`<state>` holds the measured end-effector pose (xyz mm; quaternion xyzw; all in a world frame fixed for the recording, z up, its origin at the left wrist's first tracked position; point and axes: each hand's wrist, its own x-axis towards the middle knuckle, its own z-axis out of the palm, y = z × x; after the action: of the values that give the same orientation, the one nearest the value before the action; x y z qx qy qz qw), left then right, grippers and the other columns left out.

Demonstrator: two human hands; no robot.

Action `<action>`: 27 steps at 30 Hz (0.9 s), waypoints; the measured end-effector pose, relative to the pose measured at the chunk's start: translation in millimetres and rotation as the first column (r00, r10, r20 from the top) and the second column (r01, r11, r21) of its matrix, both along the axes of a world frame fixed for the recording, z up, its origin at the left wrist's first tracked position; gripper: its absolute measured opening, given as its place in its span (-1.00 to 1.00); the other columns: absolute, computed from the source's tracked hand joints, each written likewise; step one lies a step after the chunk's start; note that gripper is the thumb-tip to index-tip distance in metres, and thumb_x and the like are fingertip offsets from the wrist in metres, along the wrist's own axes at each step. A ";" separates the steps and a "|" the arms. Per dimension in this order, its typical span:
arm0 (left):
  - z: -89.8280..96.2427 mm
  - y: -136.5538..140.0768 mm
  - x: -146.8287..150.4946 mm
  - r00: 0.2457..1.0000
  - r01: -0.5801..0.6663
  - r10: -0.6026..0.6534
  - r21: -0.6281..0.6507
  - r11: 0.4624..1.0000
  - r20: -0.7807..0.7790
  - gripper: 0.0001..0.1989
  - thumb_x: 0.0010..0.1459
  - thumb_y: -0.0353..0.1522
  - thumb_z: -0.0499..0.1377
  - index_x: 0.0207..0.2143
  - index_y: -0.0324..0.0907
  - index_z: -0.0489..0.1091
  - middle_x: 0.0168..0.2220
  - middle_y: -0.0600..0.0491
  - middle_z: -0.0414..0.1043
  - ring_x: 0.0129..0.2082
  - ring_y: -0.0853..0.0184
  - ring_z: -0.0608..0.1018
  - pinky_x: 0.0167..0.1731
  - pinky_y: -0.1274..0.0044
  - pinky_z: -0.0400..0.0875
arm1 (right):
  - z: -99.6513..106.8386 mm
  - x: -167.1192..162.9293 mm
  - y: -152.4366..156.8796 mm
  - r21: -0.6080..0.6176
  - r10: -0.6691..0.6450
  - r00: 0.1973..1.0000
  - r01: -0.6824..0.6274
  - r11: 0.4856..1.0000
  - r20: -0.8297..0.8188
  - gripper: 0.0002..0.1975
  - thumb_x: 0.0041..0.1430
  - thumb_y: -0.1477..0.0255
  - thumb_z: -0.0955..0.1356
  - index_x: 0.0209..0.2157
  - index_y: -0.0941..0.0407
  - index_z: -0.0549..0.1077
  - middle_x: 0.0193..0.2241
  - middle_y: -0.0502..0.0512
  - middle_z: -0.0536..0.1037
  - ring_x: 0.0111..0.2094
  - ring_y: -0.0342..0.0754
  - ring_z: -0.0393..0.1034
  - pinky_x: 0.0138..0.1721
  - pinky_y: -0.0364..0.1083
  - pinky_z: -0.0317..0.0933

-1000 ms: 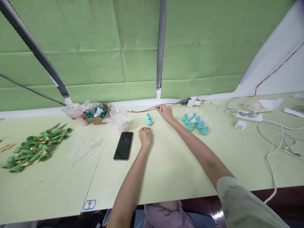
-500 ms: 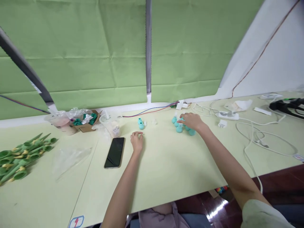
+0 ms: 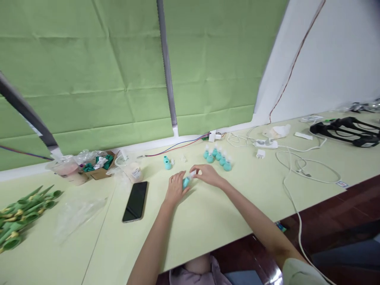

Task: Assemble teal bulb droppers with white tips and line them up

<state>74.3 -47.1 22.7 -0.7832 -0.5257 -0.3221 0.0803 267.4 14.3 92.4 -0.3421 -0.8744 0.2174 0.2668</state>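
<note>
Between my two hands is a small teal bottle [image 3: 186, 182] with a white tip, tilted over the table. My left hand [image 3: 175, 188] is closed round its teal body. My right hand [image 3: 208, 174] pinches the white tip [image 3: 192, 173] at the upper end. Several like teal bottles with white tips [image 3: 222, 160] stand in a cluster beyond my right hand. Farther left, two teal bottles without tips [image 3: 167, 163] stand close together, and small white pieces [image 3: 183, 158] lie beside them.
A black phone [image 3: 135, 202] lies left of my left hand. Behind it are a cardboard box [image 3: 103, 171], a plastic cup [image 3: 71, 172] and a bag. Green funnel-shaped pieces [image 3: 26, 215] are piled at far left. A power strip [image 3: 265, 144] and white cables lie at right.
My right hand has come from the bottle cluster to the middle and now pinches a white tip. My left hand has closed on the bottle under it. The view has shifted right.
</note>
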 end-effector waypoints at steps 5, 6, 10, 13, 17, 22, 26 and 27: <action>-6.2 2.6 -0.3 0.991 -0.080 0.075 -0.041 0.996 -0.109 -0.73 0.19 -0.28 -0.05 -0.08 -0.14 0.24 -0.29 -0.04 0.42 -0.26 0.26 0.44 -0.25 0.42 0.30 | -39.8 -21.8 -12.9 0.039 -0.132 0.974 0.142 0.989 -0.187 -0.85 0.02 0.31 0.35 -0.31 -0.03 0.48 -0.37 0.01 0.53 -0.31 -0.04 0.38 -0.27 -0.09 0.17; -6.9 3.4 -0.7 0.988 -0.106 0.101 -0.033 0.994 -0.116 -0.73 0.19 -0.27 -0.06 -0.10 -0.13 0.26 -0.30 -0.04 0.42 -0.27 0.27 0.45 -0.27 0.43 0.31 | -45.7 -23.1 -13.6 0.071 -0.145 0.966 0.164 0.984 -0.215 -0.85 0.04 0.30 0.34 -0.31 -0.03 0.48 -0.36 0.03 0.53 -0.29 -0.04 0.37 -0.25 -0.09 0.17; -7.8 3.5 5.4 0.981 -0.166 0.165 -0.002 0.986 -0.099 -0.72 0.20 -0.24 -0.08 -0.13 -0.14 0.27 -0.31 -0.03 0.42 -0.27 0.28 0.45 -0.29 0.47 0.31 | -60.2 -23.3 -15.3 0.242 -0.140 0.937 0.223 0.944 -0.321 -0.84 0.09 0.29 0.32 -0.29 -0.01 0.48 -0.38 0.06 0.53 -0.27 -0.02 0.36 -0.23 -0.07 0.21; -9.2 2.2 9.6 0.979 -0.197 0.194 -0.041 0.980 -0.064 -0.72 0.19 -0.22 -0.06 -0.16 -0.16 0.28 -0.31 -0.03 0.43 -0.27 0.28 0.45 -0.29 0.48 0.28 | -65.3 -21.6 -16.2 0.361 -0.114 0.912 0.267 0.894 -0.393 -0.88 0.10 0.34 0.32 -0.32 0.02 0.47 -0.42 0.03 0.55 -0.29 -0.03 0.37 -0.26 -0.06 0.24; -9.2 3.6 -4.6 0.870 -0.432 0.459 -0.167 0.886 0.180 -0.69 0.18 -0.16 -0.07 -0.21 -0.15 0.30 -0.47 0.03 0.40 -0.45 0.31 0.44 -0.42 0.52 0.25 | -64.4 -15.4 -16.0 0.330 -0.155 0.842 0.363 0.871 -0.517 -0.92 0.08 0.35 0.33 -0.39 0.05 0.43 -0.37 0.04 0.55 -0.28 -0.05 0.37 -0.26 -0.06 0.27; -2.4 16.4 -41.3 0.666 -0.574 0.484 -0.025 0.819 0.568 -0.71 0.11 -0.18 0.03 -0.21 -0.16 0.34 -0.18 -0.05 0.36 -0.13 0.23 0.37 -0.14 0.40 0.22 | -60.5 -8.6 -10.4 0.118 -0.258 0.872 0.334 0.935 -0.417 -0.83 0.13 0.33 0.28 -0.23 0.03 0.39 -0.29 0.04 0.49 -0.25 -0.06 0.35 -0.39 -0.11 0.23; -2.9 33.8 -52.8 0.500 -0.437 0.393 -0.167 0.884 0.772 -0.73 -0.08 -0.23 0.19 -0.31 -0.17 0.39 -0.24 -0.03 0.38 -0.17 0.23 0.39 -0.19 0.41 0.26 | -65.2 -11.6 -6.1 0.050 -0.191 0.956 0.207 0.977 -0.222 -0.90 0.06 0.35 0.32 -0.33 0.02 0.39 -0.38 -0.01 0.45 -0.28 -0.07 0.33 -0.31 -0.10 0.18; -4.1 38.1 -52.4 0.449 -0.387 0.374 -0.201 0.900 0.811 -0.74 -0.11 -0.26 0.20 -0.34 -0.19 0.40 -0.28 -0.02 0.39 -0.22 0.25 0.41 -0.24 0.43 0.29 | -66.5 -12.6 -5.6 0.031 -0.182 0.964 0.191 0.981 -0.194 -0.91 0.05 0.35 0.34 -0.35 0.02 0.39 -0.39 -0.02 0.44 -0.28 -0.07 0.33 -0.31 -0.10 0.17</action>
<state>21.9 -9.0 18.6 -0.3955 -0.6586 -0.6317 -0.1039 254.9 8.7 25.8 -0.3939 -0.8138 0.2014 0.3769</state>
